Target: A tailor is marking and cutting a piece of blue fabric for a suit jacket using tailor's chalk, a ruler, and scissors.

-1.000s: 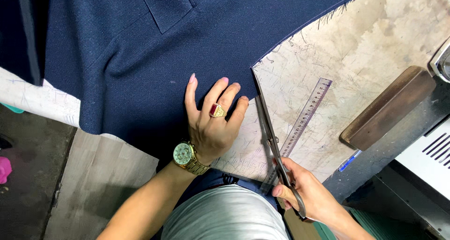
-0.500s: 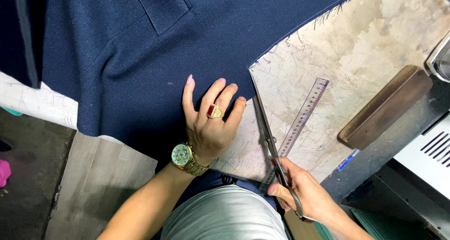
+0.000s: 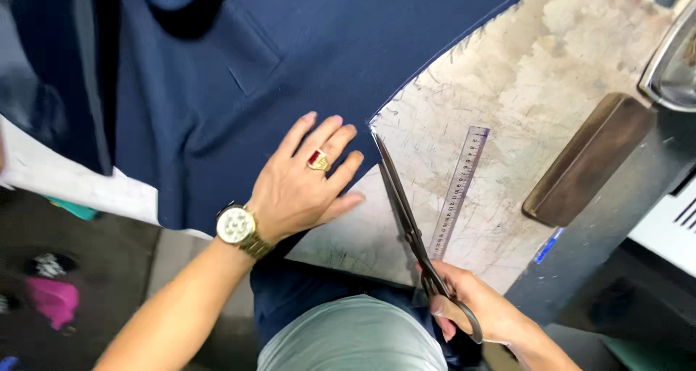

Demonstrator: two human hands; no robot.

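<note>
A large piece of navy blue cloth (image 3: 239, 73) with a patch pocket lies spread over a worn pale cutting table (image 3: 551, 66). My left hand (image 3: 308, 182), wearing a gold ring and a gold watch, lies flat with fingers apart on the cloth near its cut edge. My right hand (image 3: 475, 309) grips the handles of long dark tailor's scissors (image 3: 406, 211). The blades are closed and point up toward the corner of the cloth's edge, lying on the bare table beside my left fingertips.
A clear plastic ruler (image 3: 458, 193) lies just right of the scissors. A dark wooden block (image 3: 589, 157) rests at the table's right side, with a metal iron (image 3: 670, 59) beyond it. White pattern paper (image 3: 65, 182) sticks out under the cloth at left.
The view has shifted slightly. My left hand stays flat on the cloth. The scissors remain along the cloth's edge, their tip a little nearer the corner.
</note>
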